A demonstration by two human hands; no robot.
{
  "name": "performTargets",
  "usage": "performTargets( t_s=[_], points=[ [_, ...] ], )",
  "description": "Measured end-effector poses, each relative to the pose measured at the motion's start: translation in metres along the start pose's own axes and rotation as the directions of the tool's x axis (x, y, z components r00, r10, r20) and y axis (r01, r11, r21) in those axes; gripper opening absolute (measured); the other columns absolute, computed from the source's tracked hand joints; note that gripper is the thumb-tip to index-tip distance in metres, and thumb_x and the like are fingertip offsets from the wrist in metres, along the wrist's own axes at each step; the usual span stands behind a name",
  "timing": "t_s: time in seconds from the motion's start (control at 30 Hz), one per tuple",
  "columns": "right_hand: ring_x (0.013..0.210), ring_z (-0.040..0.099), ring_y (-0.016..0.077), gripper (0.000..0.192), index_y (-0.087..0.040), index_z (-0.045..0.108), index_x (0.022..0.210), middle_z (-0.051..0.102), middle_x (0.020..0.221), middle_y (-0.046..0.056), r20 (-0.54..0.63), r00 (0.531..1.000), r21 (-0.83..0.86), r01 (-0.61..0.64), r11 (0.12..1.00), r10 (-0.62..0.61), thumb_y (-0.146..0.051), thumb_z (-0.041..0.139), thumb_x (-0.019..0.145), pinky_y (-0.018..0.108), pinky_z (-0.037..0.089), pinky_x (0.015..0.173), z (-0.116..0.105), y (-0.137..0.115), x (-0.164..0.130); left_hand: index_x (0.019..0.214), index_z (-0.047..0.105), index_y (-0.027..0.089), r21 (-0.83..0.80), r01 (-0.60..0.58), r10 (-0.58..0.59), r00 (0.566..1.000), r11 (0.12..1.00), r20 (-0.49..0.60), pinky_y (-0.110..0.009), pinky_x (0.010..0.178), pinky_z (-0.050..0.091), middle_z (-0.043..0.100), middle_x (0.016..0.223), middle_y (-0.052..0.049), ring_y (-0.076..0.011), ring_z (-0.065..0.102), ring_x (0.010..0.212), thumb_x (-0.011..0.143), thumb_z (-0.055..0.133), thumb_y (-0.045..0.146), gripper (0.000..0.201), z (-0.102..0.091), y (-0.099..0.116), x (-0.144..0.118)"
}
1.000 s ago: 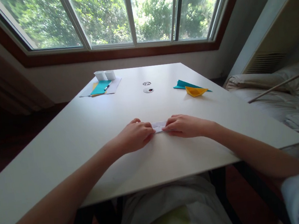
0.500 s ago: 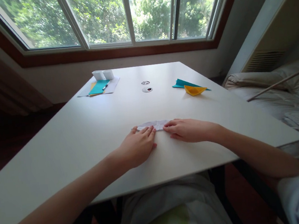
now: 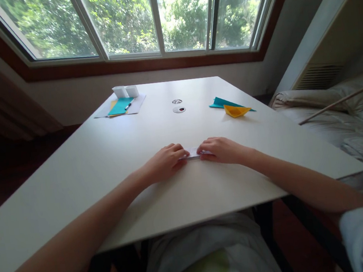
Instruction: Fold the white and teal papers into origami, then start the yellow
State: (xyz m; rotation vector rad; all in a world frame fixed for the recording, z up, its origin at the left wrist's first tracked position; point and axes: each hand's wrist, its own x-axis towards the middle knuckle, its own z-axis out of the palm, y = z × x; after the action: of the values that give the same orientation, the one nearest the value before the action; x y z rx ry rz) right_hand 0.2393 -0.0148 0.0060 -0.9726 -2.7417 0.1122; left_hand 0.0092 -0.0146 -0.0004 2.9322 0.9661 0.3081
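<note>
left hand (image 3: 165, 162) and right hand (image 3: 220, 150) curled, pressing white paper (image 3: 192, 152) flat mid-table (image 3: 89, 164) | bare top around, near edge close | orange boat (image 3: 236, 110), teal paper (image 3: 221, 101) far right; cups (image 3: 126, 91), sheets (image 3: 119, 106) far left

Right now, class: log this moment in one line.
left hand: pressing white folded paper | right hand: pressing same paper | paper: flat on table

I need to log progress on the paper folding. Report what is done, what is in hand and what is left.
Done: a folded yellow paper boat and a folded teal piece sit on the table. In hand: the left hand and right hand press a small white folded paper. Left: teal and yellow sheets lie flat at the far corner.
</note>
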Motion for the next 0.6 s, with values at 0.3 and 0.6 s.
performTargets(
  t_s=[0.3,0.6],
  points=[
    [0.078,0.06,0.017,0.022,-0.017,0.065,0.095,0.067,0.085,0.007,-0.032,0.999,-0.011,0.013,1.0,-0.013,-0.023,0.045,0.086,0.026,0.041,0.069,0.001,0.003,0.002,0.096,0.065,0.019,-0.094,0.026,-0.034,0.997,0.995,-0.076,-0.026,0.074,0.043,0.063,0.087,-0.006,-0.0158,0.057,0.081,0.087,0.041,0.022,0.026,0.002,-0.004,0.004],
    [0.075,0.061,0.0163,0.025,-0.016,0.063,0.094,0.067,0.084,0.008,-0.128,0.985,-0.038,-0.122,0.992,0.116,-0.022,0.04,0.088,0.025,0.04,0.069,0.01,0.001,0.007,0.11,0.056,0.016,0.075,0.109,-0.1,0.989,0.991,-0.11,-0.031,0.077,0.044,0.066,0.094,-0.007,-0.0187,0.061,0.082,0.083,0.039,0.016,0.032,0.003,0.0,0.006]
  ],
)
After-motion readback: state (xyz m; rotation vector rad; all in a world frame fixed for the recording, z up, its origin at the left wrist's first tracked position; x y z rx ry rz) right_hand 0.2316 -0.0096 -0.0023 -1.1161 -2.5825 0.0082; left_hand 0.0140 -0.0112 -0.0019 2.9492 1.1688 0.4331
